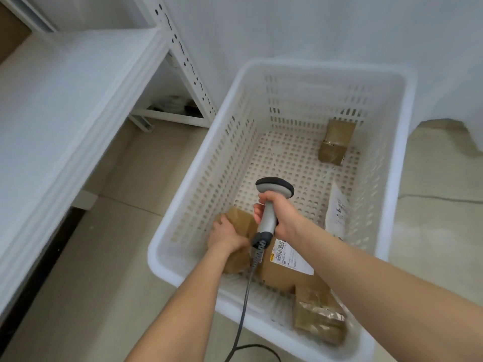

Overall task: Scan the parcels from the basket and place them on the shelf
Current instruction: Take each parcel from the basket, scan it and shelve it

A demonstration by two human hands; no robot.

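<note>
A white shelf stands left of the white slotted basket on the tiled floor. A crumpled brown paper parcel lies in the basket's near-left corner, directly beneath the left hand, whose fingers curl over its left edge. Just to the right, the right hand is clamped round the corded barcode scanner, so the lift likely falls to the left hand.

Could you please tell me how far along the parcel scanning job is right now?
Done: unclear; no placed parcel shows on the shelf. In hand: the right hand holds the scanner while the left hand grips a brown parcel in the basket. Left: a small box, a white mailer and a taped parcel also wait there.
</note>
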